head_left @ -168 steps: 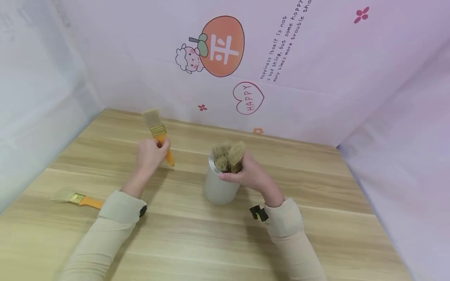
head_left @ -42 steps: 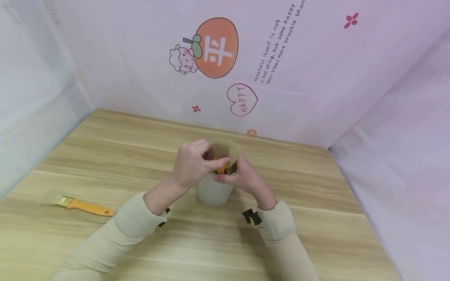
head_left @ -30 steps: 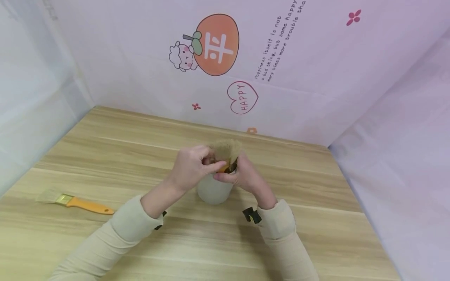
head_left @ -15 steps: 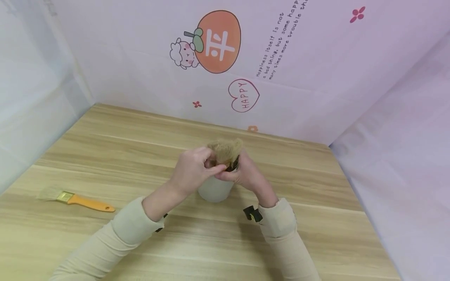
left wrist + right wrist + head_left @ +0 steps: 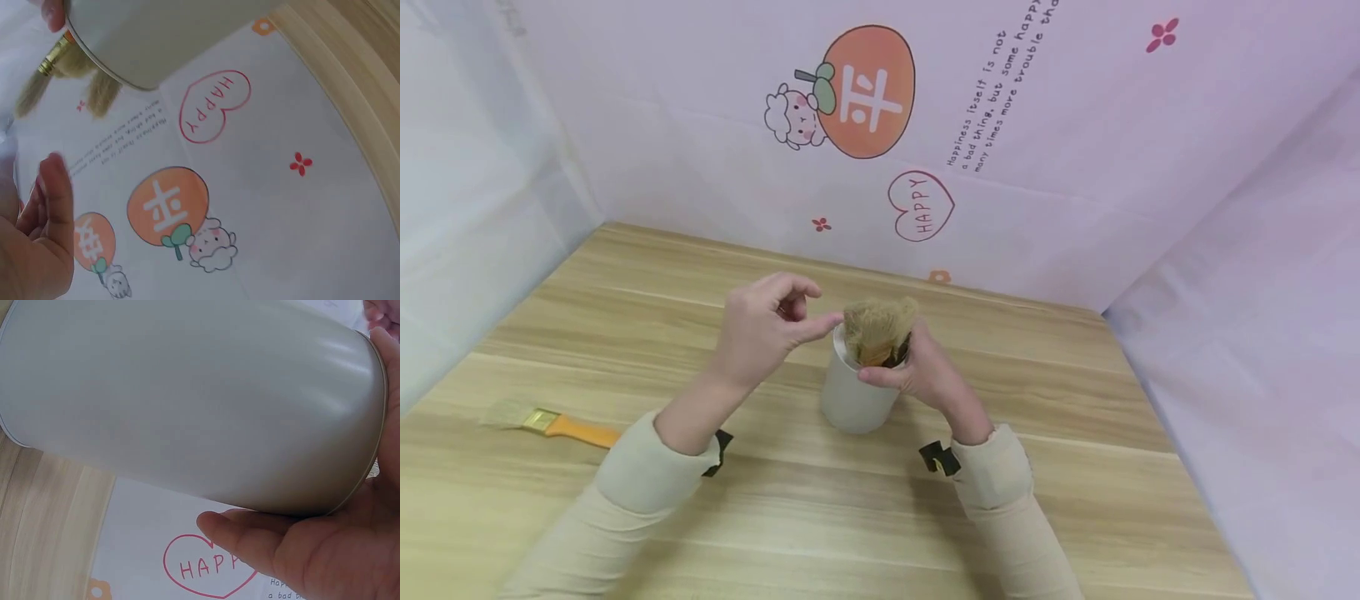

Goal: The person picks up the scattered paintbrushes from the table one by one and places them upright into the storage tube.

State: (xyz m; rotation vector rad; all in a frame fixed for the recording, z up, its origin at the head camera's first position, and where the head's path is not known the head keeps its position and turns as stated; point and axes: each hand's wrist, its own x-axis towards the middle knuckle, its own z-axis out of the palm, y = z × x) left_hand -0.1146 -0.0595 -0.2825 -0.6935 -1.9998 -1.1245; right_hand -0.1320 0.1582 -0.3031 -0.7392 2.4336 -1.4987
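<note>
right hand [image 5: 925,375] grips a smooth, likely slippery tin [image 5: 853,400] of soft brushes [image 5: 878,329] by its rim; left hand [image 5: 760,329] hovers loose, empty.

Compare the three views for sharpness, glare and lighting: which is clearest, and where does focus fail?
Head view: even, soft light, sharp, faint shadows on the table. Left wrist view: left hand blurred at the edge. Right wrist view: can fills the frame, with soft sheen.

Grey cyl. tin [image 5: 853,400] upright mid-table, brushes [image 5: 880,329] inside, bristles up, orange-handled brush [image 5: 550,423] flat at left
</note>
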